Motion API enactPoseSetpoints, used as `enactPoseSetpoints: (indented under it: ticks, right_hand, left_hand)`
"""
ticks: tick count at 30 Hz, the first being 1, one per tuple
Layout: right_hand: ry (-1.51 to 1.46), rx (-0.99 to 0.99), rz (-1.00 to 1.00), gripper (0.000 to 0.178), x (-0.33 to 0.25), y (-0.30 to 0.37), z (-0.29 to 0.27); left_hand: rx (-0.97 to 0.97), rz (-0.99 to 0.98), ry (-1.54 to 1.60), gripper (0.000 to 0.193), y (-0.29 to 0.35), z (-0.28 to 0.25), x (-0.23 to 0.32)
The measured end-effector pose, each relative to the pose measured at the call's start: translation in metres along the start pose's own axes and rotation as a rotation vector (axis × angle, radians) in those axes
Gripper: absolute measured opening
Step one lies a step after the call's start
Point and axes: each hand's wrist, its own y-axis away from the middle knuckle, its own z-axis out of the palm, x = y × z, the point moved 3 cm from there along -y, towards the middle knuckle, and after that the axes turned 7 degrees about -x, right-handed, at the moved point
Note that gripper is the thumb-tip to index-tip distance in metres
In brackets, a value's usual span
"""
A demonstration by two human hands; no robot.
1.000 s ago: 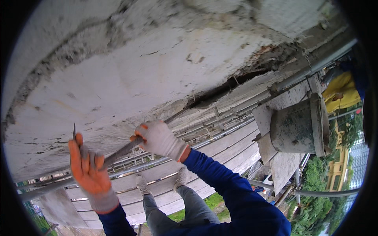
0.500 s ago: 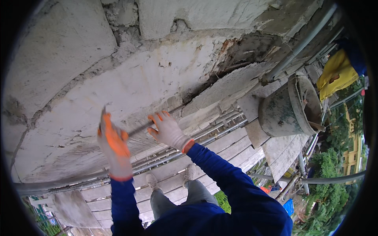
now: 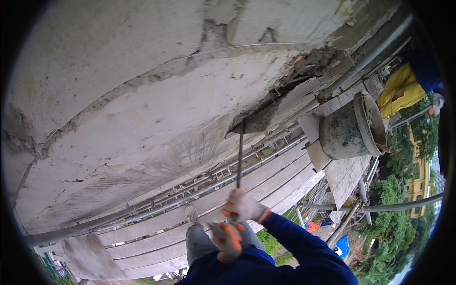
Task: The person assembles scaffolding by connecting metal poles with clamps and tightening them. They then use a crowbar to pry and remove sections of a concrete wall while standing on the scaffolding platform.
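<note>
My right hand (image 3: 244, 206), in a white and orange work glove, grips the handle of a trowel (image 3: 240, 156). Its thin shank runs up to a blade (image 3: 256, 121) loaded with grey mortar, held at the foot of the grey block wall (image 3: 142, 109). My left hand (image 3: 227, 241), in an orange-palmed glove, hangs just below the right hand and close to my chest. Its fingers are loosely apart and I see nothing in it. Blue sleeves cover both of my arms.
I stand on wooden scaffold planks (image 3: 156, 237) with a steel tube (image 3: 199, 192) along the wall. A mortar-stained grey bucket (image 3: 349, 126) sits on a board to the right. Beyond it is another person in yellow (image 3: 401, 92). Trees and ground lie far below at right.
My left hand has come off the wall and dropped down to my chest. My right hand has swung the trowel from level at the left to upright, its blade now at the wall's base.
</note>
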Motion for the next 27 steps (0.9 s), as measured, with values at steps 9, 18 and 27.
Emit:
enactPoseSetpoints:
  ticks: [9,18,27]
  right_hand:
    - [0.072,-0.133,0.072,0.033,0.057,-0.084,0.04]
    - [0.142,-0.155,-0.13,0.034,0.135,0.005,0.051]
    - [0.025,-0.244,-0.094,0.033,0.15,0.105,0.059]
  left_hand:
    - [0.469,0.041,-0.032,0.028,-0.081,-0.05,0.061]
    - [0.777,0.011,-0.046,0.039,0.036,-0.026,-0.017]
    - [0.64,-0.068,-0.466,0.021,0.127,0.028,-0.104]
